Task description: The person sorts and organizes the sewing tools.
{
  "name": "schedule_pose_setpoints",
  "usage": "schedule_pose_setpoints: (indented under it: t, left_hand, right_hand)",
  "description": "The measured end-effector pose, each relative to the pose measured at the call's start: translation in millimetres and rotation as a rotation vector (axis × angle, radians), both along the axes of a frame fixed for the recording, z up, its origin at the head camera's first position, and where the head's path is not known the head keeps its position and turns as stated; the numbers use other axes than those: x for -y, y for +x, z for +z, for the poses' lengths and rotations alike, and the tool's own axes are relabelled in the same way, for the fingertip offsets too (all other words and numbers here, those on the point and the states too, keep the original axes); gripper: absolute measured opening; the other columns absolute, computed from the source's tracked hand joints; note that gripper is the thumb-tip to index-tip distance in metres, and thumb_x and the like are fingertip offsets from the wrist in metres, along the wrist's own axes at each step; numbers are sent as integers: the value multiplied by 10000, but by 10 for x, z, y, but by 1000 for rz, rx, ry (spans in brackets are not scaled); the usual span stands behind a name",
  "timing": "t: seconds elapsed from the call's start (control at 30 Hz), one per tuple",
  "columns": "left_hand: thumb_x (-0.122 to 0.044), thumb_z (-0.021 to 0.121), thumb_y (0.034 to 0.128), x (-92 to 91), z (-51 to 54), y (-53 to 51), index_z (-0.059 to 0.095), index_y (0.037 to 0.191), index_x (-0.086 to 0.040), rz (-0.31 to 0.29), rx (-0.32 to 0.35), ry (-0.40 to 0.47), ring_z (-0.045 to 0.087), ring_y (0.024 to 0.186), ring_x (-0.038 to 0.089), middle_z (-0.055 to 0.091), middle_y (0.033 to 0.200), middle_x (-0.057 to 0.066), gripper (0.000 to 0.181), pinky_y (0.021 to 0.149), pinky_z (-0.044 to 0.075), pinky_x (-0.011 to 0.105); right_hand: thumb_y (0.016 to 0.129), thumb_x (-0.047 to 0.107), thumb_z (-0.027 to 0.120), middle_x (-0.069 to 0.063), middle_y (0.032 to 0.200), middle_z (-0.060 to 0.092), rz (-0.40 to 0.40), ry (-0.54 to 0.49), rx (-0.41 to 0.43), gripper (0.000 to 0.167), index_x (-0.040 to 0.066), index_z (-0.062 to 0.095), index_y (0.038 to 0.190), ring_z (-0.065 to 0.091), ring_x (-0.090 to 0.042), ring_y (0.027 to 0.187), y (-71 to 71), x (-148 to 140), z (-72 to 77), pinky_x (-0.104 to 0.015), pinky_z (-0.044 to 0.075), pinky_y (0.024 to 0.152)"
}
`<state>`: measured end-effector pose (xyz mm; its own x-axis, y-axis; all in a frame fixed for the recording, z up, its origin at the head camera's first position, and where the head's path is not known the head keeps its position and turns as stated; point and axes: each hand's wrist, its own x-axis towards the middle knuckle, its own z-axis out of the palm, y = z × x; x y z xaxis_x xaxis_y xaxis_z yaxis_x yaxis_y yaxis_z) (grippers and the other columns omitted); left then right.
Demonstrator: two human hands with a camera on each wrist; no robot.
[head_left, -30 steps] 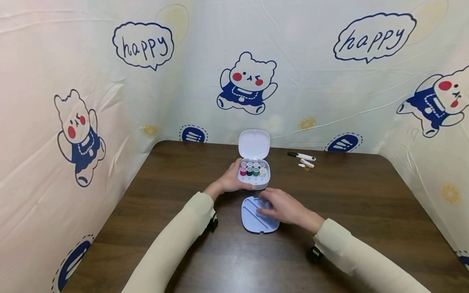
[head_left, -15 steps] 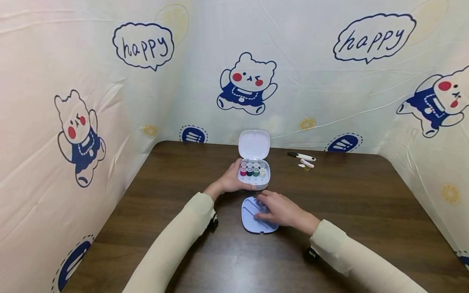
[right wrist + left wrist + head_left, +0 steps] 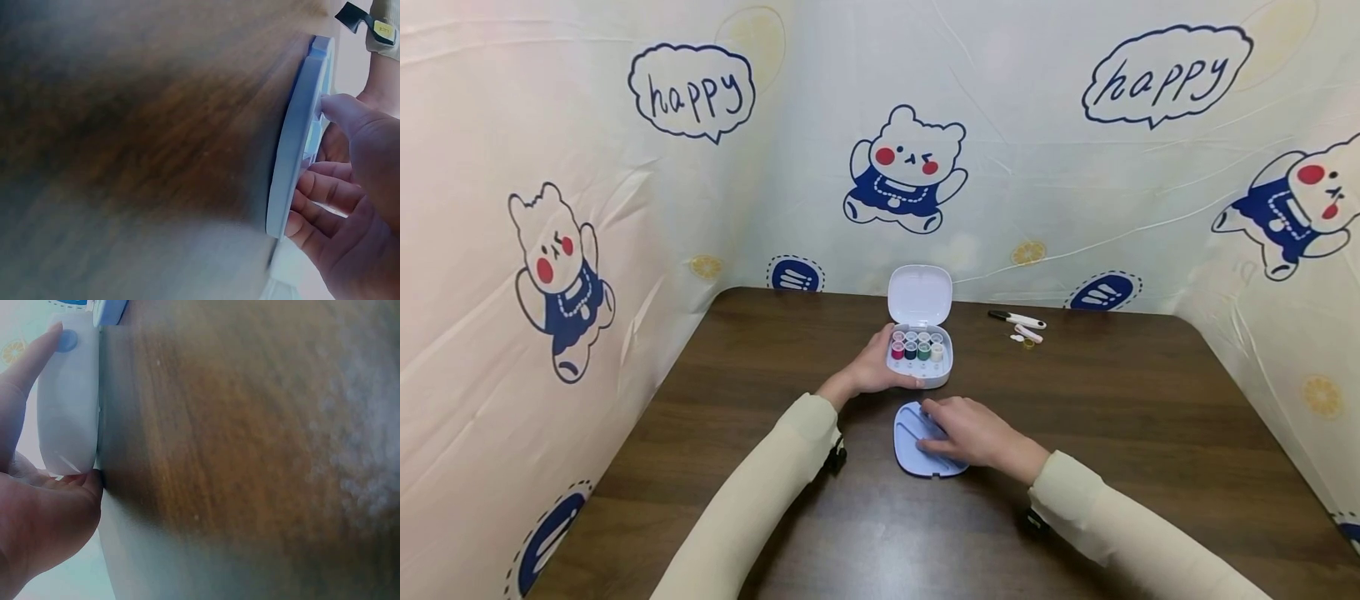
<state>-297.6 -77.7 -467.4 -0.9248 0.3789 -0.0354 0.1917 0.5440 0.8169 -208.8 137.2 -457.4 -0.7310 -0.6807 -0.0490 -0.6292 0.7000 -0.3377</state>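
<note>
- Wooden table [image 3: 775, 350], patterned cloth [image 3: 1045, 192] behind.
- One open box [image 3: 936, 382], far middle, eight spools [image 3: 924, 352] inside; likely light, stiff. Your left hand [image 3: 877, 367] grips its left and near sides.
- One blue tray [image 3: 917, 460], nearer: probably light, slippery; hold opposite edges. Your right hand [image 3: 973, 432] touches it, fingers bent; whether pinching, can't tell.

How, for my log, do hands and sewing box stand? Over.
Left hand grips open sewing box. Eight thread spools inside. Right hand touches blue compartment tray. Nothing visibly blocking either hand.
</note>
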Motion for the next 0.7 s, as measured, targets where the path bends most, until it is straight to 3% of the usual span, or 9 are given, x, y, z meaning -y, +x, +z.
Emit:
schedule_pose_setpoints:
  t: [0.27, 0.7]
  left_hand:
    - [-367, 954, 700, 3, -10, -10, 219, 1578, -89, 4, 4, -3, 432, 1322, 300, 385, 1489, 178, 1178, 1147, 345, 470]
    - [-345, 961, 694, -2, -14, -14, 237, 1568, -86, -2, -8, 8, 438, 1310, 297, 397, 1471, 176, 1164, 1139, 353, 461]
  right_hand:
    - [955, 391, 727, 71, 657, 504, 14, -14, 11, 356, 81, 620, 1093, 496, -70, 544, -2, 11, 8, -244, 386, 488]
    - [933, 367, 751, 76, 637, 497, 27, -37, 3, 332, 82, 626, 1046, 485, -52, 526, -25, -37, 20, -236, 383, 477]
